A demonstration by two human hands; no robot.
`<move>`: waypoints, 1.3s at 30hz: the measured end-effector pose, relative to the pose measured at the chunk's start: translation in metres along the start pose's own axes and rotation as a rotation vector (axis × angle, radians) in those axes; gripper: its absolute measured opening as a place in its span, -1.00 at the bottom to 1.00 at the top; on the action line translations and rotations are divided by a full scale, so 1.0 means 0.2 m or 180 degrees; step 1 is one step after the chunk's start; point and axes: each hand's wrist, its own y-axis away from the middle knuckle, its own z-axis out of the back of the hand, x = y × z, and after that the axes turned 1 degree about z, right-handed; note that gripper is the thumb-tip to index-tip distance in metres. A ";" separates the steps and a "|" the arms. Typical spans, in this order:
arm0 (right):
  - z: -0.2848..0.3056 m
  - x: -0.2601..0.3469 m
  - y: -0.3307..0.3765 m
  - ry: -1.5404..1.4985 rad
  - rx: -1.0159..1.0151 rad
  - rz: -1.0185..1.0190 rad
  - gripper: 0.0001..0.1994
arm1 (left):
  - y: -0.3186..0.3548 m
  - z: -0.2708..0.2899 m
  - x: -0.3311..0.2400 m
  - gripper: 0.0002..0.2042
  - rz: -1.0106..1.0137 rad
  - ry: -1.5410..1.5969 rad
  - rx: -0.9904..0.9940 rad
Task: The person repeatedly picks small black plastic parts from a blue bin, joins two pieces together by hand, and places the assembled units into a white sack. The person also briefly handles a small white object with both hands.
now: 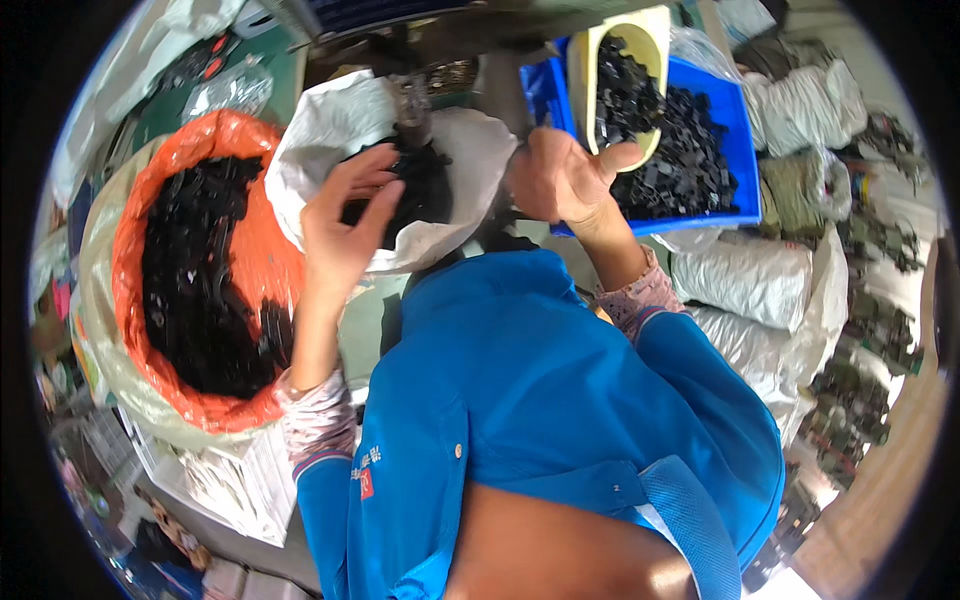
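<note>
Left hand (345, 215), fingers parted, is over the white bag (480, 140); right hand (568, 178), blurred, grip unclear, is nearer the yellow scoop (652, 40), which lies lengthwise near-to-far, right.

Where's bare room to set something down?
Bare orange liner, between its black parts and the white bag; the tan surface, right of dark green items, looks bare. Crowded: the blue bin, with pieces and yellow scoop; the white bag, by the left hand.

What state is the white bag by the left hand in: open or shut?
Open. The white bag has its mouth spread wide, showing dark parts inside; the left hand partly hides the opening.
</note>
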 end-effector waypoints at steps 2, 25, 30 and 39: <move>-0.02 0.00 -0.10 0.1109 -0.0968 0.0045 -0.41 | 0.04 -0.10 -0.12 -0.70 0.0412 0.1190 -0.0041; -0.04 -0.07 -0.51 0.4755 0.1900 0.2693 -0.64 | 0.24 -0.61 -0.25 -0.84 0.0099 0.2634 -0.2800; -0.02 -0.08 -0.43 0.4683 0.1729 0.2273 -0.61 | 0.24 -0.67 -0.29 -0.84 0.0094 0.2391 -0.3019; -0.01 -0.12 -0.31 0.3660 0.1463 0.1194 -0.68 | 0.24 -0.74 -0.32 -0.83 -0.0148 0.1707 -0.3158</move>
